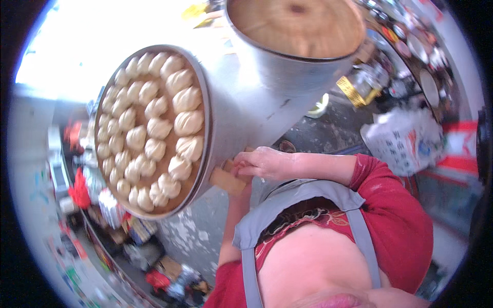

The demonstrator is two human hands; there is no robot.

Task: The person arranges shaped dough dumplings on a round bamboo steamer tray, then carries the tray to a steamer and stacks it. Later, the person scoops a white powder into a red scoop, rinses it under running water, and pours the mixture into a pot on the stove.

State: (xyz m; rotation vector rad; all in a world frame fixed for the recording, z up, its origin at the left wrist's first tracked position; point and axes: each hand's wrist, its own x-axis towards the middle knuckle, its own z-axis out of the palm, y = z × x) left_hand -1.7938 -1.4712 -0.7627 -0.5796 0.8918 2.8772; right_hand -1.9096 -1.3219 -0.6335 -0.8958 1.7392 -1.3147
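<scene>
My right hand (265,162) is in front of my waist, its fingers bent down over the end of a tan block (228,181), perhaps wood. Beneath it, my left hand (245,179) is mostly hidden by the block and my right fingers, so its grip cannot be made out. Just left of the hands stands a large round steamer tray (207,127) with a metal rim. Pleated, uncooked dough buns (157,128) lie in it in curved rows. A pale, shiny metal worktop (246,109) extends behind the hands.
Another large round vessel (296,29) with a tan, blurred inside stands at the back. To the right are a yellow basket (358,94) and a white plastic bag (404,140) bearing writing. Crowded goods (173,273) line the lower left, beside the worn grey floor (196,227).
</scene>
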